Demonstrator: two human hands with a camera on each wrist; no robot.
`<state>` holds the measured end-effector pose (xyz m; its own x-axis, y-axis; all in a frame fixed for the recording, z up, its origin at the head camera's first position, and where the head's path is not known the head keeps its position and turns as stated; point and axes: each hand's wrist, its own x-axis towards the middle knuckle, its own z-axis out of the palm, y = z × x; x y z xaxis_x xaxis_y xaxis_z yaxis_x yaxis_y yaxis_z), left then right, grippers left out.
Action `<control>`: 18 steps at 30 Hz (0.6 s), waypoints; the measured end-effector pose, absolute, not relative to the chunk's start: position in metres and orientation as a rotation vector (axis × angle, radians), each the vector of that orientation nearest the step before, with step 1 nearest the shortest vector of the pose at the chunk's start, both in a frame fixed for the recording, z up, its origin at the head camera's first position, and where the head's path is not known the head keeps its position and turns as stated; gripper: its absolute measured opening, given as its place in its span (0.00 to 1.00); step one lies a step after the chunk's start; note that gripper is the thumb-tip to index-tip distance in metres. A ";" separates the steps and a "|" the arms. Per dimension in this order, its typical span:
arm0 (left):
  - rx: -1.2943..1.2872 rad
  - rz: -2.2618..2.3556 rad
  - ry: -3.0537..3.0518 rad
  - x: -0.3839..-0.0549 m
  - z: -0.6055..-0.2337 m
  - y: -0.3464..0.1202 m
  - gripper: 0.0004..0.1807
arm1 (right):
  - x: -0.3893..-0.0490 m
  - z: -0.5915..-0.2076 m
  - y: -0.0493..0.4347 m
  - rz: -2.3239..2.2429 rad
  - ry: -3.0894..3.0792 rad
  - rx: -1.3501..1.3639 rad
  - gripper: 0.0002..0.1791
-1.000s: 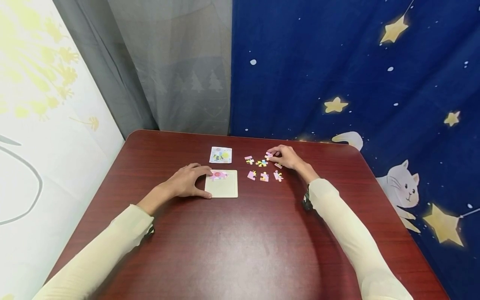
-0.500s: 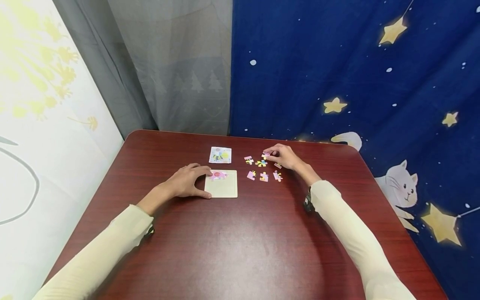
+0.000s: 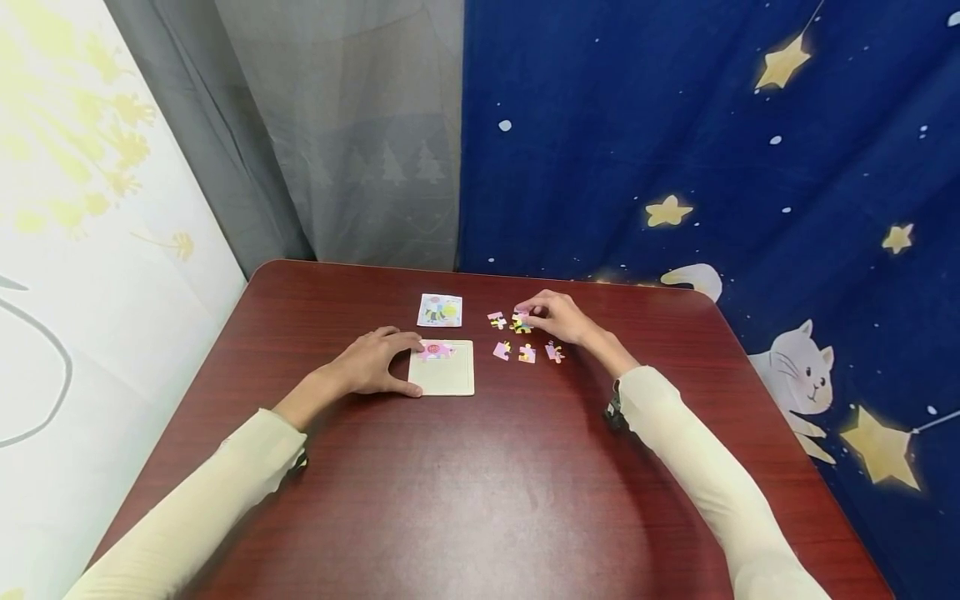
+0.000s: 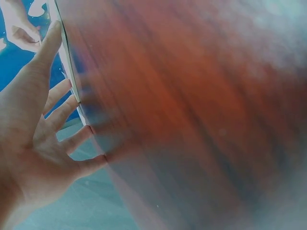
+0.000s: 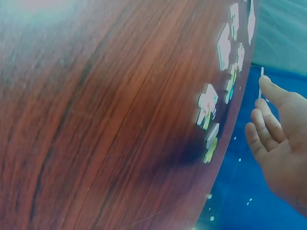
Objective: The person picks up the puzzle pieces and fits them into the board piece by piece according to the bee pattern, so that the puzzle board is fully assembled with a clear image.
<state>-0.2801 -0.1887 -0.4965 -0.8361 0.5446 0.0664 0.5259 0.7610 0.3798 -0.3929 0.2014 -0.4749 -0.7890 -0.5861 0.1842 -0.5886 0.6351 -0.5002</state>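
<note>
My left hand (image 3: 375, 361) spans the left side of a cream puzzle board (image 3: 450, 377), its fingertips and thumb touching the edge. In the left wrist view the fingers of that hand are fairly straight and spread. Pink puzzle pieces (image 3: 435, 352) lie at the board's top left. My right hand (image 3: 561, 317) pinches a puzzle piece (image 5: 261, 84) between thumb and fingers, seen edge-on in the right wrist view and raised off the table. In the head view it hangs over a yellow-and-black piece that it partly covers.
Several loose pieces lie right of the board, including a pink one (image 3: 527, 354) and one with yellow and black (image 3: 497, 320). Behind the board lies a picture card (image 3: 440, 310) with a bee. The red-brown table (image 3: 480, 483) ends at curtains.
My right hand has moved left with the pinched piece, from the far right of the loose pieces to over the yellow-and-black one. My left hand stays at the board.
</note>
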 end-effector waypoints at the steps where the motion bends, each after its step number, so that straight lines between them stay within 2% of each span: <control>1: 0.885 0.603 2.905 -0.280 -0.497 -0.189 0.46 | -0.392 -0.474 0.200 0.872 -2.836 1.023 0.14; 18: 0.872 0.591 2.913 -0.279 -0.499 -0.189 0.45 | -0.373 -0.474 0.177 0.872 -2.783 1.155 0.16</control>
<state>-0.2791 -0.1888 -0.4991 -0.8405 0.5378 0.0663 0.5210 0.7686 0.3711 -0.3727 0.1766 -0.4743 -0.7289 -0.6519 0.2091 -0.6547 0.5745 -0.4912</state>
